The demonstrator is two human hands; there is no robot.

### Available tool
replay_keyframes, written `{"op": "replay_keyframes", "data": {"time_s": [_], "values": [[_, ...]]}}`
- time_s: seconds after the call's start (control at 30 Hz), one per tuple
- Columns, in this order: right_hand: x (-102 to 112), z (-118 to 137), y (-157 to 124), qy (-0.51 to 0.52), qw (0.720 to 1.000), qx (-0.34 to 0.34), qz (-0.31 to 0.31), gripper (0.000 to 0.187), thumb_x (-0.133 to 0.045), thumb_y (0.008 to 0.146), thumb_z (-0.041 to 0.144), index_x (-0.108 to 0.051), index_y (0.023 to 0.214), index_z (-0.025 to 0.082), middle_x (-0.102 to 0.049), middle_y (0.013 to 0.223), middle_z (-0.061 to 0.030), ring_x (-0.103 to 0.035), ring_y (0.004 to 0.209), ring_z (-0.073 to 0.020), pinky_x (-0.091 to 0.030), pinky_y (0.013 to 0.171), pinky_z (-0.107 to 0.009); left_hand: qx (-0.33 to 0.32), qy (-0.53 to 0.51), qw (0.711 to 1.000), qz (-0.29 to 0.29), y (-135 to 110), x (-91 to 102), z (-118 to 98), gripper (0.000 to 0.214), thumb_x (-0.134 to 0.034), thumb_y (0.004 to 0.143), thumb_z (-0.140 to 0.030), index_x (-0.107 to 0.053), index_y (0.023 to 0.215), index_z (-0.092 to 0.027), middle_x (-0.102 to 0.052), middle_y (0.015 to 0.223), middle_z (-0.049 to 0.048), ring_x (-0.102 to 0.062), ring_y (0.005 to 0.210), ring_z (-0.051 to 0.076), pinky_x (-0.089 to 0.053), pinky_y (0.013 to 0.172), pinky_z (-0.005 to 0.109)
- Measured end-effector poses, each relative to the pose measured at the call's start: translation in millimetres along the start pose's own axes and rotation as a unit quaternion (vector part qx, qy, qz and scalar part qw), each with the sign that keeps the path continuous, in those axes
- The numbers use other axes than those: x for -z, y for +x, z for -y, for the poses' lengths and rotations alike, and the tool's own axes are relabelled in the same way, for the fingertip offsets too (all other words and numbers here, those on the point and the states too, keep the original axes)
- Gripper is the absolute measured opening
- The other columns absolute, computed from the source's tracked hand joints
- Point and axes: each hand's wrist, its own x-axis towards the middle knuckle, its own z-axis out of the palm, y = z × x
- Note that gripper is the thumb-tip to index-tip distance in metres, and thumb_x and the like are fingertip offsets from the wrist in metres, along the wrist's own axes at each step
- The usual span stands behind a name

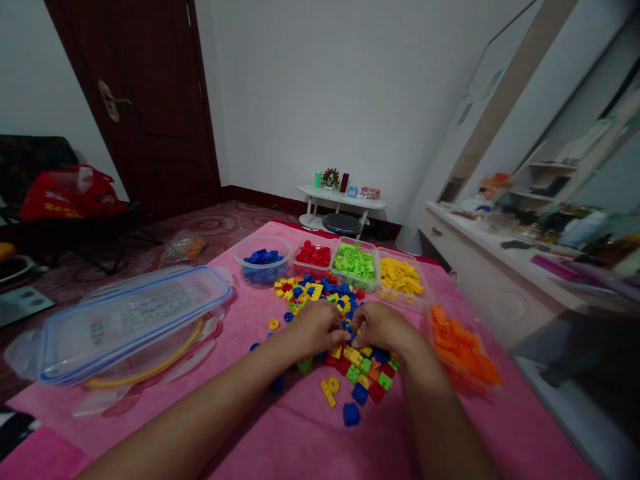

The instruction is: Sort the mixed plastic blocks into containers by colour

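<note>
The heap of small mixed-colour plastic bricks (pixel 361 375) lies mid-table on the pink-covered table (pixel 300 440). Its long axis runs from near the person away toward the far left. The left hand (pixel 320 328) and right hand (pixel 381 327) meet knuckles-up over its middle, forearms converging and fingers curled inward. The fingertips are hidden, so I cannot tell whether either grip holds a brick. Beyond stands a square clear tub of green bricks (pixel 354 263).

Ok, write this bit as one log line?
left hand: in mixed brick pile | right hand: same pile | hold: unclear | behind: blue tub, red tub, green tub, yellow tub | right: orange tub
</note>
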Motion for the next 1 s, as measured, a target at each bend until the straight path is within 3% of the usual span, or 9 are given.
{"op": "replay_keyframes", "data": {"time_s": [0.1,0.2,0.3,0.43,0.67,0.77,0.87,0.93,1.0], "values": [[-8,3,6,-0.017,1.0,0.004,-0.011,0.021,-0.078,0.055,0.031,-0.069,0.073,0.025,-0.068,0.074,0.0027,-0.061,0.07,-0.015,-0.032,0.055,-0.023,0.033,0.074,0.995,-0.056,4,11.5,9,0.034,-0.055,0.084,-0.04,-0.068,0.061,-0.017,-0.066,0.066,0.0075,-0.058,0.066,0.018,-0.039,0.065,0.027],[-9,2,7,-0.007,1.0,0.008,-0.004,0.02,-0.078,0.056,0.03,-0.069,0.072,0.025,-0.068,0.074,0.0031,-0.061,0.068,-0.0143,-0.032,0.054,-0.023,0.028,0.091,0.989,-0.114,20,20.9,18,0.021,-0.056,0.083,-0.034,-0.072,0.081,-0.02,-0.071,0.085,0.0083,-0.062,0.08,0.021,-0.041,0.072,0.027],[-6,1,5,-0.006,1.0,0.002,-0.003,0.022,-0.079,0.054,0.03,-0.068,0.073,0.024,-0.068,0.074,0.0029,-0.061,0.069,-0.0141,-0.031,0.054,-0.022,0.028,0.111,0.988,-0.105,41,22.3,28,0.023,-0.06,0.077,-0.022,-0.072,0.096,-0.023,-0.07,0.098,0.0089,-0.062,0.094,0.025,-0.043,0.082,0.03],[-4,0,4,-0.004,1.0,-0.003,-0.003,0.024,-0.078,0.055,0.03,-0.068,0.076,0.023,-0.068,0.077,0.0021,-0.061,0.07,-0.0143,-0.032,0.054,-0.022,0.074,0.1,0.989,-0.083,59,15.5,39,0.023,-0.063,0.07,-0.014,-0.073,0.088,-0.024,-0.071,0.089,0.0071,-0.063,0.092,0.026,-0.044,0.083,0.031],[-5,4,4,-0.013,1.0,0.014,-0.002,0.022,-0.076,0.057,0.027,-0.068,0.077,0.023,-0.068,0.078,0.0018,-0.059,0.068,-0.0131,-0.03,0.054,-0.022,0.06,0.05,0.986,-0.145,47,13.7,46,0.024,-0.065,0.068,-0.012,-0.073,0.088,-0.022,-0.071,0.094,0.0066,-0.062,0.096,0.026,-0.044,0.089,0.034],[-2,9,2,-0.024,0.999,0.018,-0.031,0.013,-0.072,0.059,0.024,-0.065,0.07,0.021,-0.066,0.071,0.001,-0.057,0.064,-0.0132,-0.028,0.052,-0.022,0.084,-0.093,0.972,-0.198,38,18.3,39,0.02,-0.063,0.073,-0.016,-0.072,0.09,-0.019,-0.071,0.09,0.0068,-0.064,0.085,0.022,-0.048,0.082,0.033],[0,14,1,-0.016,0.999,0.022,-0.046,0.006,-0.066,0.062,0.018,-0.063,0.066,0.02,-0.064,0.068,0.0004,-0.057,0.063,-0.0134,-0.028,0.052,-0.023,0.171,-0.363,0.896,-0.189,28,23.2,32,0.016,-0.06,0.076,-0.019,-0.069,0.09,-0.016,-0.069,0.081,0.0056,-0.064,0.066,0.016,-0.052,0.063,0.027],[-2,18,2,0.001,0.998,0.035,-0.051,0.016,-0.065,0.062,0.016,-0.065,0.077,0.021,-0.066,0.073,0.0004,-0.058,0.065,-0.0135,-0.03,0.053,-0.022,0.225,-0.505,0.816,-0.169,22,25.8,29,0.014,-0.059,0.078,-0.02,-0.066,0.088,-0.015,-0.067,0.075,0.0047,-0.062,0.057,0.013,-0.051,0.053,0.023],[-7,20,3,0.011,0.997,0.058,-0.047,0.033,-0.064,0.063,0.015,-0.066,0.094,0.023,-0.067,0.08,0.0,-0.059,0.069,-0.0138,-0.032,0.056,-0.022,0.258,-0.579,0.759,-0.149,18,27.5,28,0.012,-0.058,0.078,-0.019,-0.065,0.086,-0.013,-0.064,0.071,0.0038,-0.06,0.051,0.01,-0.049,0.046,0.019]]}}
